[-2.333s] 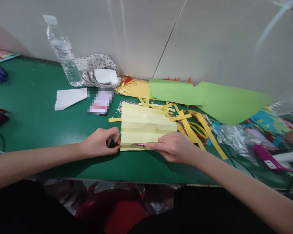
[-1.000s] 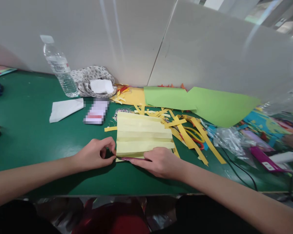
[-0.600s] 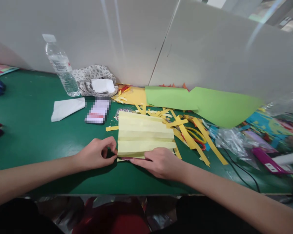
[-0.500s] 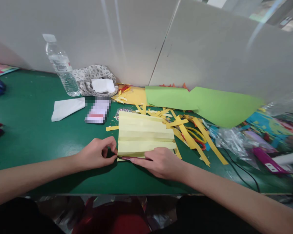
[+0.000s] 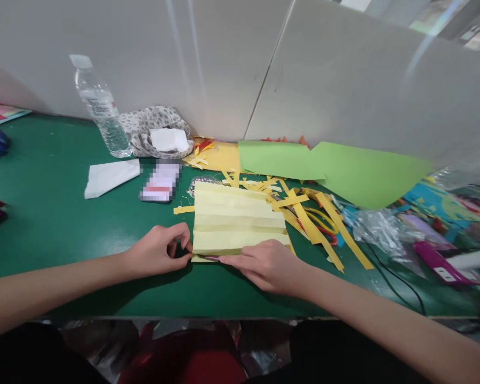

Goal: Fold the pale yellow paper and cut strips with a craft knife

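Note:
A pale yellow sheet of paper [image 5: 232, 216] with crosswise pleats lies in front of me, its near edge folded into a narrow strip. My left hand [image 5: 160, 249] pinches the near left corner between thumb and fingertip. Along that near fold lies a slim, dark purplish tool [image 5: 210, 258]; its exact kind is not clear. My right hand [image 5: 270, 265] is closed on this tool, index finger stretched along it, and rests over the paper's near right part, hiding some of the edge.
Behind and right lie yellow paper strips [image 5: 310, 221], scissors with yellow handles [image 5: 324, 220] and green sheets [image 5: 368, 170]. A phone [image 5: 160, 182], a tissue [image 5: 111, 178] and a water bottle [image 5: 104, 114] stand or lie left. Crumpled clear plastic [image 5: 384, 234] and a purple device [image 5: 440, 264] are right.
My right hand has slid slightly to the right along the near fold. The left hand's pinch stays at the corner, and the paper has hardly moved.

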A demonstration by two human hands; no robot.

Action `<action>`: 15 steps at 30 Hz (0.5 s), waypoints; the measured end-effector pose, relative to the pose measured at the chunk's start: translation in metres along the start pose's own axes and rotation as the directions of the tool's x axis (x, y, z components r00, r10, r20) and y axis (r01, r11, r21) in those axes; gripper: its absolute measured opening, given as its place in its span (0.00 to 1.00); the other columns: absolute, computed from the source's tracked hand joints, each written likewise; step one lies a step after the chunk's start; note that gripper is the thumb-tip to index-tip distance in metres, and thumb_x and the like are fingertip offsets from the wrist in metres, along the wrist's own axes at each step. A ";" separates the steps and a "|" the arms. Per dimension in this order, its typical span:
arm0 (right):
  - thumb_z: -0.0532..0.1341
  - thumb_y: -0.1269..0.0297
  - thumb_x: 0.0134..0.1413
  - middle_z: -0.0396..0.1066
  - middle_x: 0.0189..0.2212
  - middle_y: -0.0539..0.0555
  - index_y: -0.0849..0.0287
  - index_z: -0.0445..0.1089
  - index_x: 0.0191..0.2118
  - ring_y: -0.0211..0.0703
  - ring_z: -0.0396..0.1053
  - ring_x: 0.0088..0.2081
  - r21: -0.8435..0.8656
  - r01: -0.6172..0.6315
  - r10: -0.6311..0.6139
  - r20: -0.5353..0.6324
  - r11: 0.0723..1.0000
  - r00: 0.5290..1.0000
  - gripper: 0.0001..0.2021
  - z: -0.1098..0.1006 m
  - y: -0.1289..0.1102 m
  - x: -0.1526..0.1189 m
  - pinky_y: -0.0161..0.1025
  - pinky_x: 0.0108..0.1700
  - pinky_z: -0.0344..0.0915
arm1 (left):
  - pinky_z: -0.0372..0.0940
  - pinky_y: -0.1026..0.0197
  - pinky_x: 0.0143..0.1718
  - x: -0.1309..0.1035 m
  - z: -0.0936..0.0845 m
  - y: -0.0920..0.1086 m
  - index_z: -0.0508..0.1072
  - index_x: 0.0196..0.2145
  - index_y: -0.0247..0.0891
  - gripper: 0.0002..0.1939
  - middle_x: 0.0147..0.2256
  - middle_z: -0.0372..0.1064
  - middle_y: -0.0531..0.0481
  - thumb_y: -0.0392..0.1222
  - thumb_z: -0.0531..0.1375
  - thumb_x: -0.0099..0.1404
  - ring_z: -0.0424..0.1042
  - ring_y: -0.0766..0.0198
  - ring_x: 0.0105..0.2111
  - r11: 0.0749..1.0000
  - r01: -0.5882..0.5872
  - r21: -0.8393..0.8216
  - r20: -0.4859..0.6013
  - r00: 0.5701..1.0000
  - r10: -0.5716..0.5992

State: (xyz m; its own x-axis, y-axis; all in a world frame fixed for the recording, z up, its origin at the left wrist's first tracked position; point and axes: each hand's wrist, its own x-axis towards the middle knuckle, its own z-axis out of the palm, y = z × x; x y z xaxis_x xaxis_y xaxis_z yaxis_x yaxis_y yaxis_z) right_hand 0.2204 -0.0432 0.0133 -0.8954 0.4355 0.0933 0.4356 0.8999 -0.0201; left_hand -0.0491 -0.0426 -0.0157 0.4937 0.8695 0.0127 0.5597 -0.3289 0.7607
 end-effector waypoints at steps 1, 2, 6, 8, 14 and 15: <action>0.47 0.66 0.62 0.69 0.23 0.50 0.53 0.66 0.54 0.34 0.61 0.21 0.014 -0.009 0.008 0.008 1.000 1.000 0.18 -0.001 0.000 -0.001 0.34 0.23 0.46 | 0.51 0.71 0.18 0.000 0.000 0.000 0.54 0.26 0.41 0.10 0.21 0.64 0.62 0.38 0.57 0.53 0.57 0.75 0.15 1.000 0.002 0.002 0.003 1.000 -0.002; 0.48 0.67 0.62 0.69 0.23 0.50 0.53 0.66 0.53 0.33 0.61 0.21 0.035 -0.020 0.019 0.013 0.999 1.000 0.18 -0.002 0.000 -0.002 0.33 0.23 0.46 | 0.51 0.71 0.18 0.000 0.000 0.000 0.54 0.26 0.41 0.10 0.21 0.64 0.62 0.38 0.57 0.53 0.57 0.75 0.15 1.000 0.005 0.007 0.005 1.000 -0.005; 0.49 0.68 0.61 0.71 0.23 0.50 0.54 0.67 0.52 0.33 0.63 0.22 0.138 -0.065 0.064 0.012 0.988 0.998 0.17 -0.004 0.001 -0.006 0.32 0.24 0.50 | 0.51 0.71 0.18 -0.001 0.000 -0.001 0.55 0.26 0.41 0.10 0.20 0.62 0.62 0.37 0.57 0.52 0.58 0.75 0.15 1.000 0.019 0.018 0.007 1.000 -0.019; 0.49 0.68 0.61 0.73 0.24 0.51 0.54 0.68 0.51 0.34 0.65 0.23 0.177 -0.075 0.074 0.012 0.981 0.997 0.17 -0.004 0.001 -0.008 0.31 0.25 0.52 | 0.51 0.71 0.19 -0.002 -0.001 0.000 0.55 0.27 0.41 0.09 0.21 0.63 0.62 0.37 0.56 0.52 0.58 0.75 0.16 1.000 0.023 0.015 0.008 1.000 -0.023; 0.49 0.67 0.62 0.75 0.29 0.51 0.55 0.68 0.51 0.36 0.70 0.28 0.223 -0.130 0.125 0.039 0.966 0.991 0.16 -0.009 0.004 -0.023 0.32 0.29 0.59 | 0.51 0.70 0.19 -0.002 -0.001 0.003 0.55 0.26 0.41 0.10 0.21 0.64 0.61 0.37 0.57 0.52 0.57 0.74 0.15 1.000 0.023 0.005 0.007 1.000 -0.023; 0.50 0.67 0.62 0.75 0.29 0.51 0.55 0.68 0.51 0.36 0.70 0.28 0.226 -0.137 0.132 0.039 0.964 0.990 0.16 -0.010 0.005 -0.026 0.32 0.29 0.59 | 0.51 0.70 0.19 -0.002 -0.001 0.002 0.55 0.25 0.41 0.10 0.20 0.64 0.61 0.36 0.57 0.52 0.57 0.74 0.15 1.000 0.022 0.001 0.003 1.000 -0.022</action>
State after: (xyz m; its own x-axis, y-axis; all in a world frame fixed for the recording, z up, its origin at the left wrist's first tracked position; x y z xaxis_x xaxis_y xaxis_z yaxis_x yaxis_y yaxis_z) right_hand 0.2469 -0.0506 0.0204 -0.8329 0.5510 0.0509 0.5222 0.8132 -0.2571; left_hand -0.0495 -0.0450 -0.0133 0.4830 0.8756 -0.0059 0.5709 -0.3098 0.7603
